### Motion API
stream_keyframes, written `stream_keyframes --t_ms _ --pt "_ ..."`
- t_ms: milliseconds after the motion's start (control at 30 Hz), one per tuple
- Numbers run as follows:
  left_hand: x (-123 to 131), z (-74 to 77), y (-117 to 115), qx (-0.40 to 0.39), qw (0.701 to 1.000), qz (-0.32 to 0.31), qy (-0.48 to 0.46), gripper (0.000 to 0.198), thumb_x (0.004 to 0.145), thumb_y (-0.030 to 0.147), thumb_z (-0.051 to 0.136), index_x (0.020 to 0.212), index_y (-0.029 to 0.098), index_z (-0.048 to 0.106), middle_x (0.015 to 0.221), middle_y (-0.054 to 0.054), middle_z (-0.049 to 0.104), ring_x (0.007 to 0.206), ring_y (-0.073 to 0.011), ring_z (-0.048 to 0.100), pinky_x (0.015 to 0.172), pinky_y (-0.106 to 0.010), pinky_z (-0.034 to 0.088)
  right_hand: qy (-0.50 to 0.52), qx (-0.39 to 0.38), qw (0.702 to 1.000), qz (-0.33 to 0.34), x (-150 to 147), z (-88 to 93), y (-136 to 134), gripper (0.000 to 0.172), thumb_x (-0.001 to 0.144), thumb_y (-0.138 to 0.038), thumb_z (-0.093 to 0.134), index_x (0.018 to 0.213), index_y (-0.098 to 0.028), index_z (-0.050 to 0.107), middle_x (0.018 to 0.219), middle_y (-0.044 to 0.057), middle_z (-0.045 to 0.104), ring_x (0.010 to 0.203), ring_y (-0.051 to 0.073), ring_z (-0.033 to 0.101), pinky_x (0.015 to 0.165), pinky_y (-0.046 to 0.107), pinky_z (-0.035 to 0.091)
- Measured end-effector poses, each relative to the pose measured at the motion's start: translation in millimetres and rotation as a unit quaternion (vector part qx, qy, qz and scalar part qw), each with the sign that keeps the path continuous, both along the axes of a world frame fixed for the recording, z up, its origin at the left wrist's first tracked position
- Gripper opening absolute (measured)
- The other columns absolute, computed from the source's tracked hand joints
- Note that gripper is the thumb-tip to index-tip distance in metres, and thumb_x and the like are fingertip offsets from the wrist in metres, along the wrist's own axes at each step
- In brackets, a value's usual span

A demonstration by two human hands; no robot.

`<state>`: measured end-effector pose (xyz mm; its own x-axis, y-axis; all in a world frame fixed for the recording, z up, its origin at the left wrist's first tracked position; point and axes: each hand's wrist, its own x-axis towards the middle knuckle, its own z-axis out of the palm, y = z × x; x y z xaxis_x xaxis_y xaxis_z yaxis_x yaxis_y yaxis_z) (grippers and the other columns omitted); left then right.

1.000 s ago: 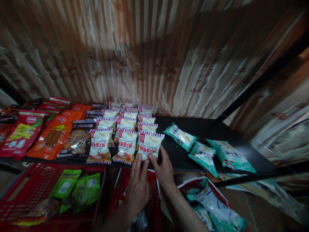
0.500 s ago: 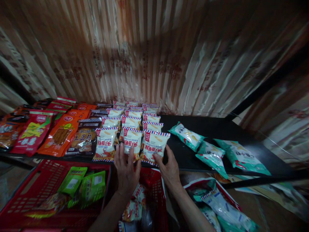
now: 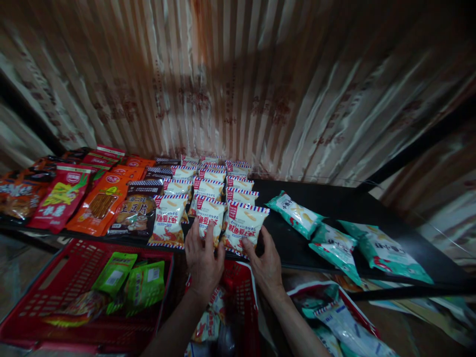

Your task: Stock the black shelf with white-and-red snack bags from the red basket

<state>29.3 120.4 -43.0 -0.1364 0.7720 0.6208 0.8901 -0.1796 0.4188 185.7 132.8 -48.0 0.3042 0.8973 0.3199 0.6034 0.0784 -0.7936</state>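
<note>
White snack bags with red lettering and striped top edges stand in three rows on a black shelf [image 3: 290, 248]. My right hand [image 3: 266, 260] grips the front bag of the right row [image 3: 243, 224], its thumb on the face and its fingers at the right edge. My left hand [image 3: 204, 260] rests its outstretched fingers against the lower front of the middle bag [image 3: 209, 215]. To its left stands the front bag of the left row [image 3: 168, 218], apart from both hands.
Brown potato-chip bags [image 3: 136, 210], orange bags [image 3: 98, 201] and red bags [image 3: 61, 198] fill the left side. Teal bags [image 3: 336, 248] lie on the right. Below are a red basket [image 3: 37, 317] with green packets [image 3: 145, 285], another red basket [image 3: 243, 277] and a container of teal bags [image 3: 345, 322].
The view has shifted slightly, so the shelf and bags appear a little farther right. Both hands stay at the same front bags, with little change in their pose.
</note>
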Motion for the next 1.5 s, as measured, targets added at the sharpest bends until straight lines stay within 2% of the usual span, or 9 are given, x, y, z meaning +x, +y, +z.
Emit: stream_keyframes --t_ms 100,433,700,867,1267,1500 --pt "0.8 -2.2 1.0 0.003 1.0 0.005 -0.007 0.053 0.082 0.021 0.055 0.133 0.015 0.043 0.144 -0.021 0.034 0.127 -0.0337 0.039 0.096 -0.049 0.039 0.0 0.0 1.0 0.003 -0.2 0.5 -0.1 0.068 0.077 -0.058 0.054 0.127 -0.012 0.047 0.121 0.018 0.058 0.112 0.03 0.055 0.092 0.045 0.045" --pt "0.1 -7.2 4.8 0.083 0.996 0.009 -0.02 0.055 0.08 0.011 0.053 0.134 0.014 0.04 0.134 -0.021 0.046 0.121 -0.0298 0.047 0.093 -0.045 0.042 -0.004 0.007 1.0 0.003 0.8 0.7 -0.6 0.063 0.079 -0.053 0.054 0.128 -0.014 0.047 0.121 0.016 0.059 0.11 0.029 0.056 0.089 0.043 0.047" --pt "-8.9 5.2 14.0 0.144 0.988 0.046 -0.037 0.054 0.079 0.012 0.056 0.131 0.014 0.041 0.13 -0.021 0.05 0.123 -0.0286 0.047 0.094 -0.042 0.043 -0.003 0.003 1.0 0.001 1.0 -1.7 0.2 0.064 0.078 -0.054 0.054 0.128 -0.013 0.048 0.122 0.017 0.059 0.111 0.029 0.056 0.091 0.044 0.046" --pt "-7.9 7.2 20.6 0.149 0.987 0.052 -0.041 0.057 0.08 0.013 0.056 0.134 0.013 0.038 0.13 -0.022 0.049 0.125 -0.0284 0.044 0.096 -0.042 0.042 0.003 -0.006 1.0 -0.009 -0.1 -1.7 0.1 0.068 0.078 -0.057 0.053 0.128 -0.012 0.047 0.123 0.018 0.057 0.113 0.03 0.055 0.093 0.045 0.045" --pt "-1.9 -8.9 30.5 0.131 0.989 0.054 -0.046 0.053 0.082 0.022 0.058 0.132 0.014 0.041 0.134 -0.022 0.044 0.126 -0.0299 0.042 0.098 -0.045 0.04 -0.021 0.012 1.0 0.001 1.7 -6.0 -0.8 0.064 0.08 -0.055 0.053 0.127 -0.012 0.047 0.118 0.017 0.06 0.108 0.029 0.058 0.09 0.043 0.047" --pt "1.1 -9.6 28.8 0.127 0.99 0.057 -0.029 0.057 0.085 0.027 0.055 0.136 0.011 0.036 0.136 -0.024 0.041 0.132 -0.0312 0.034 0.103 -0.049 0.034 -0.022 0.006 1.0 -0.002 -0.8 -4.3 -1.2 0.067 0.08 -0.056 0.052 0.129 -0.012 0.046 0.12 0.017 0.06 0.11 0.028 0.057 0.091 0.043 0.047"
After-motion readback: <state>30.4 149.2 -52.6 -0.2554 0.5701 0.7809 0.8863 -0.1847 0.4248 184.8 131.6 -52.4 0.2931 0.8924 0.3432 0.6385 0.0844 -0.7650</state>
